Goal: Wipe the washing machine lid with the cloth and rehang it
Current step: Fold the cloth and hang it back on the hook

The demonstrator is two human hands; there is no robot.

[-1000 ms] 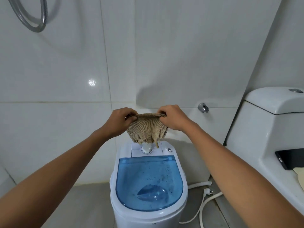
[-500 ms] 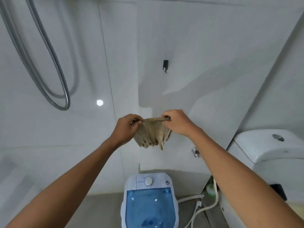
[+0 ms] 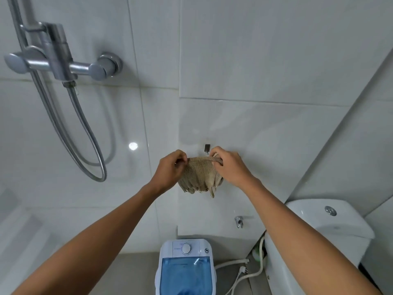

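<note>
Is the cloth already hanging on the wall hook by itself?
No, the left hand and right hand both grip the cloth by its top edge, just below the hook.

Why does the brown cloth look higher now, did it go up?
Yes. The cloth has risen well above the washing machine, which it hung just over before, and now sits just below the wall hook.

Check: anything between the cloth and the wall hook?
Nothing visible. Left hand and right hand hold the cloth by its top edge just below the hook, which is bare; only open tile lies between.
</note>
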